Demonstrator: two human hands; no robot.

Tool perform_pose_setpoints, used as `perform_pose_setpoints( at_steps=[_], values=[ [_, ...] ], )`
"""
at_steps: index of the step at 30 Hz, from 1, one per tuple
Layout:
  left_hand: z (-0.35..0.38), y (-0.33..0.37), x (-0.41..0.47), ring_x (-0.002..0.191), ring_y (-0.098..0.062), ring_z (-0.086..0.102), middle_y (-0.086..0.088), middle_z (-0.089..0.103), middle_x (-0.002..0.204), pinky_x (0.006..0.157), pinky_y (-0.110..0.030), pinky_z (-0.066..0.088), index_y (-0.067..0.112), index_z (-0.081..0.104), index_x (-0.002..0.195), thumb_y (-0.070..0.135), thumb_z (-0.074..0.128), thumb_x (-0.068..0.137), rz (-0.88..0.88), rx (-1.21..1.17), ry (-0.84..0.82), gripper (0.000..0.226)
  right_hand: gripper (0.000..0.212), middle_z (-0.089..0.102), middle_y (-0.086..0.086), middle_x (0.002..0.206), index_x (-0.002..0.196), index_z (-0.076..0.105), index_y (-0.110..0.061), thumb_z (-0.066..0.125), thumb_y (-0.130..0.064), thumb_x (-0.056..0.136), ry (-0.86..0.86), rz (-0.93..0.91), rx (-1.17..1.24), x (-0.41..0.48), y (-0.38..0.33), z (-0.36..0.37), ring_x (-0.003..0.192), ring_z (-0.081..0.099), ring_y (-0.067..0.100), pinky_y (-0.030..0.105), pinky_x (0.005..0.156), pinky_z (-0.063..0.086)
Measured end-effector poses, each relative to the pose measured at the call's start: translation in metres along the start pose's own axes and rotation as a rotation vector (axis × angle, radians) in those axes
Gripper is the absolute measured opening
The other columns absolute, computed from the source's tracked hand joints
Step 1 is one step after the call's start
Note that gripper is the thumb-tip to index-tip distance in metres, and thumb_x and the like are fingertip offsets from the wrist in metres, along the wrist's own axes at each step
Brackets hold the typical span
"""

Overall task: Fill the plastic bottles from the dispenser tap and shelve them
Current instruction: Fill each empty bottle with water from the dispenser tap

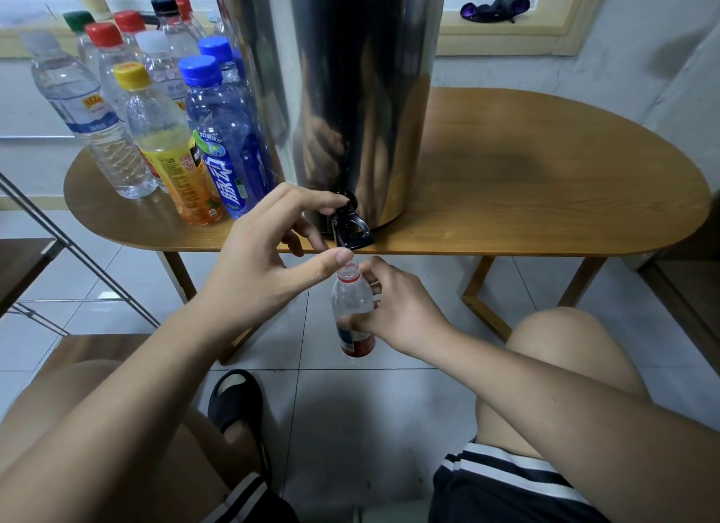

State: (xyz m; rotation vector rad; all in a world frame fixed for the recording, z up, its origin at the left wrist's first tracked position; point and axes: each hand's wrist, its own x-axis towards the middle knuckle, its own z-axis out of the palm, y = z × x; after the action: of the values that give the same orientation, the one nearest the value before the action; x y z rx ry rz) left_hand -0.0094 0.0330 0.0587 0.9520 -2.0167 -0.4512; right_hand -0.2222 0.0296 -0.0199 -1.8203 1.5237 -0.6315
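One bottle (352,308) in play: uncapped, upright, red ring at the neck, red label low down. Hangs in the air below the table edge, mouth just under the tap (350,226), near the spout but not touching it. Looks empty or close to it; cannot tell a water level through the plastic. Clamped low on the body by the right hand (401,316), fingers wrapped round above the label.

Left hand (265,261) up at the tap, spread wide and gripping nothing: forefinger tip on top of the black lever, thumb stretched out just beside the bottle mouth. No stream visible from the spout.

Judged as the filling step, right at its start: bottle lined up, lever touched but seemingly not yet worked. Next calls for working the lever with the left forefinger while keeping the mouth square under the spout; narrow neck, so little room for drift. Worth moving the thumb clear of the mouth first. Then shutting off before the brim, capping, shelving. No loose cap in sight.

Further out: tap fixed low on a tall steel dispenser (350,93), set at the front edge of a wooden table (545,195). Left of it on the same table, a crowd of capped bottles (156,132), caps blue, yellow, red, white, green, black; some seemingly with water in them. At far left, a metal rack (78,249), likely the shelf. Below, tiled floor, bare knees, one black sandal (233,398).
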Motion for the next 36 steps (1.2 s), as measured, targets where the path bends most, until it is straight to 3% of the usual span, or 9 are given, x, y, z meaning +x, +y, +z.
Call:
perform_pose_setpoints(
  at_steps=[8,14,20,26,31,36],
  values=[
    [-0.0007,0.0012,0.0017,0.097,-0.024,0.072,0.003,0.064,0.119,0.081,-0.037,0.059,0.019,0.067,0.139,0.034,0.081,0.096,0.014,0.013,0.004,0.047,0.065,0.067,-0.014,0.121,0.125,0.058,-0.032,0.096,-0.045,0.074,0.001,-0.002,-0.019,0.0021,0.0024,0.0013,0.109,0.065,0.012,0.04,0.095,0.06],
    [-0.0023,0.0016,0.0037,0.1,-0.021,0.07,0.009,0.064,0.117,0.085,-0.022,0.052,0.018,0.068,0.137,0.035,0.081,0.096,0.043,0.055,0.001,0.046,0.064,0.068,-0.012,0.12,0.122,0.058,-0.032,0.096,-0.045,0.072,0.005,-0.003,-0.014,0.004,0.0042,0.0043,0.109,0.066,0.014,0.043,0.095,0.06],
    [-0.0033,0.0013,0.0041,0.108,-0.022,0.066,0.005,0.063,0.123,0.08,-0.035,0.056,0.019,0.07,0.135,0.041,0.08,0.098,0.069,0.102,-0.003,0.045,0.063,0.069,-0.012,0.119,0.121,0.058,-0.031,0.096,-0.044,0.072,0.003,0.002,-0.012,0.0054,0.0033,0.0031,0.108,0.066,0.013,0.041,0.094,0.059],
    [-0.0056,0.0034,0.0055,0.111,-0.006,0.06,0.004,0.063,0.131,0.087,-0.017,0.045,0.018,0.071,0.135,0.04,0.081,0.099,0.143,0.248,-0.012,0.043,0.057,0.07,-0.015,0.109,0.114,0.061,-0.032,0.095,-0.04,0.07,0.028,0.0,0.035,0.0049,0.0056,0.0058,0.099,0.068,0.01,0.043,0.089,0.061],
    [-0.0078,0.0062,0.0064,0.121,-0.016,0.062,-0.002,0.066,0.132,0.094,-0.028,0.052,0.014,0.073,0.133,0.036,0.083,0.099,0.24,0.343,-0.005,0.042,0.059,0.068,-0.018,0.11,0.117,0.059,-0.033,0.096,-0.039,0.072,0.023,-0.024,0.032,0.0038,0.0067,0.0054,0.1,0.066,0.006,0.04,0.089,0.061],
    [-0.0073,0.0095,0.0076,0.118,-0.02,0.064,-0.003,0.068,0.13,0.092,-0.035,0.055,0.012,0.074,0.131,0.034,0.084,0.099,0.277,0.352,-0.007,0.04,0.063,0.069,-0.014,0.117,0.122,0.058,-0.033,0.096,-0.04,0.073,0.012,-0.048,0.018,0.0042,0.0067,0.004,0.106,0.066,0.01,0.039,0.091,0.061]
  ],
)
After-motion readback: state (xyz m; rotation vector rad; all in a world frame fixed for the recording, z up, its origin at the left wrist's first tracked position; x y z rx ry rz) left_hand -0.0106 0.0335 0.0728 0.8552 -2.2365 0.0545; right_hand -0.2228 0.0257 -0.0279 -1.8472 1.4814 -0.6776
